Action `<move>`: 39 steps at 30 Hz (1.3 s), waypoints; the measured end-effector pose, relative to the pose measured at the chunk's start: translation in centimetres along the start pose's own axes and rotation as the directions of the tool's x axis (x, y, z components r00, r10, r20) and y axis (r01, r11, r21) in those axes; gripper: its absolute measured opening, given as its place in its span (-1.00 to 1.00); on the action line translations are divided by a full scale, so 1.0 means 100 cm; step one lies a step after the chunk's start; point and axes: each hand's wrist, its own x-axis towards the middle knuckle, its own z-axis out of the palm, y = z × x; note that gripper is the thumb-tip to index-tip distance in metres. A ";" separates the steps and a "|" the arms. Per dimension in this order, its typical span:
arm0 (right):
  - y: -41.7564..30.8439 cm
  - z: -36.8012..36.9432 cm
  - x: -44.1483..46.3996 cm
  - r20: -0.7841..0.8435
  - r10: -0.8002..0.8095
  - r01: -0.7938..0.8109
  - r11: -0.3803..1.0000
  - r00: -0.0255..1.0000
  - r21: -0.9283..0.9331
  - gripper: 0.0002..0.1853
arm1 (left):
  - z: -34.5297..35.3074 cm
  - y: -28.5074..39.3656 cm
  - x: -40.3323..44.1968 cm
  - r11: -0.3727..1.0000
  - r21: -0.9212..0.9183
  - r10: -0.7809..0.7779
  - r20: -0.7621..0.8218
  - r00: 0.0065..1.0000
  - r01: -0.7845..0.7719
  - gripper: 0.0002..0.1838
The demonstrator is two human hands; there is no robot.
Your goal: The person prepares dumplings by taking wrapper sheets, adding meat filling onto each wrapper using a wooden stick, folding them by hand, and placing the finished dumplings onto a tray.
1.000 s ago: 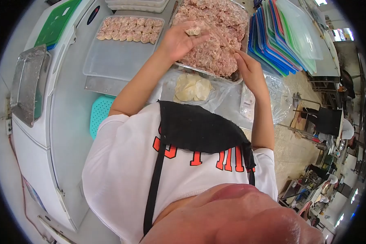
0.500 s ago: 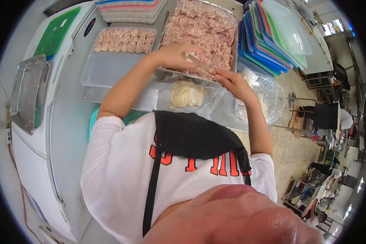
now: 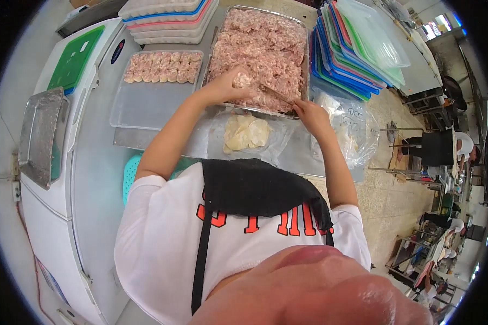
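Observation:
My left hand [image 3: 229, 86] is curled around a small dumpling [image 3: 242, 80] with pinkish meat filling showing on top. In my right hand [image 3: 313, 116] is a thin flat spatula [image 3: 278, 95], its tip pointing at the left hand, over the near part of the ground meat [image 3: 263, 46]. That meat fills a large metal tray [image 3: 307, 65] under both hands. Closer to my body, a pile of pale round wrappers [image 3: 246, 132] lies on a plastic sheet. To the left, rows of filled dumplings [image 3: 161, 67] occupy the far half of a translucent plastic tray [image 3: 146, 111].
Stacked trays [image 3: 171, 24] stand at the back left. Coloured plastic lids [image 3: 352, 51] are piled to the right, with a clear plastic bag [image 3: 352, 130] nearer. A white freezer [image 3: 43, 211] carries a metal pan [image 3: 40, 135]. Other people work at far right.
The spatula has drawn back from the filling in my left hand and sits lower, nearer the meat. The dumpling shows more plainly. The whole view has shifted slightly.

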 end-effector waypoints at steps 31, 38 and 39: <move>-0.038 -0.054 0.000 -0.014 -0.057 0.056 0.838 0.998 0.543 -0.68 | -0.038 0.000 -0.016 0.917 0.333 0.286 -0.159 0.945 -0.221 -0.39; 0.005 -0.032 -0.022 0.113 0.164 -0.197 0.700 0.980 0.687 -0.62 | -0.107 -0.106 -0.062 0.785 0.588 0.121 -0.457 0.881 0.197 -0.33; 0.004 -0.031 -0.024 0.127 0.193 -0.226 0.672 0.973 0.705 -0.62 | -0.107 -0.111 -0.067 0.727 0.639 0.084 -0.447 0.890 0.253 -0.34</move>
